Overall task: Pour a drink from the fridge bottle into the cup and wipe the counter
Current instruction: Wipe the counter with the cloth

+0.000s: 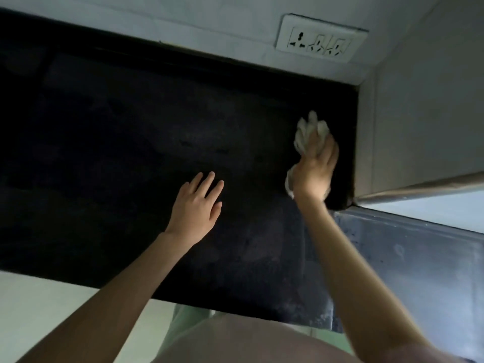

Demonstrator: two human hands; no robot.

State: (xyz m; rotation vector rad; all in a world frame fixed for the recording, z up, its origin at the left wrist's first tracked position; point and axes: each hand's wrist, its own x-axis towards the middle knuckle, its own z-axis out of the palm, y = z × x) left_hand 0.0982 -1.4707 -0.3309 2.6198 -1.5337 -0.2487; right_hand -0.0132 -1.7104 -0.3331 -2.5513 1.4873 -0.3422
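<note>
The right hand [315, 169] has its fingers curled round a crumpled white cloth [309, 132], bunched so that folds stick out past the fingertips and a tail shows below the wrist. It holds the cloth down near the far right corner of the dark tabletop [131, 153], just beside the pale side wall [424, 113]. The left hand [197, 205] is spread, fingers straight and slightly apart, over the middle of the tabletop; whether the palm presses the surface or hovers just above it I cannot tell.

By the look of it the task is in its last step, the wiping. No bottle and no cup shows anywhere in view, so the pouring cannot be checked from here; it may be done with the things set aside out of frame. How much of the tabletop has been wiped is also a guess: the surface is black and dimly lit, with faint mottled patches that could be damp streaks, stains or reflections.

The left part of the tabletop fades into shadow. Whether the cloth touches the surface is hidden by the hand itself. On the back wall sits a white socket plate [320, 39]. A grey metal surface [408, 258] adjoins the tabletop at the right, its far side cut off by the frame edge.
</note>
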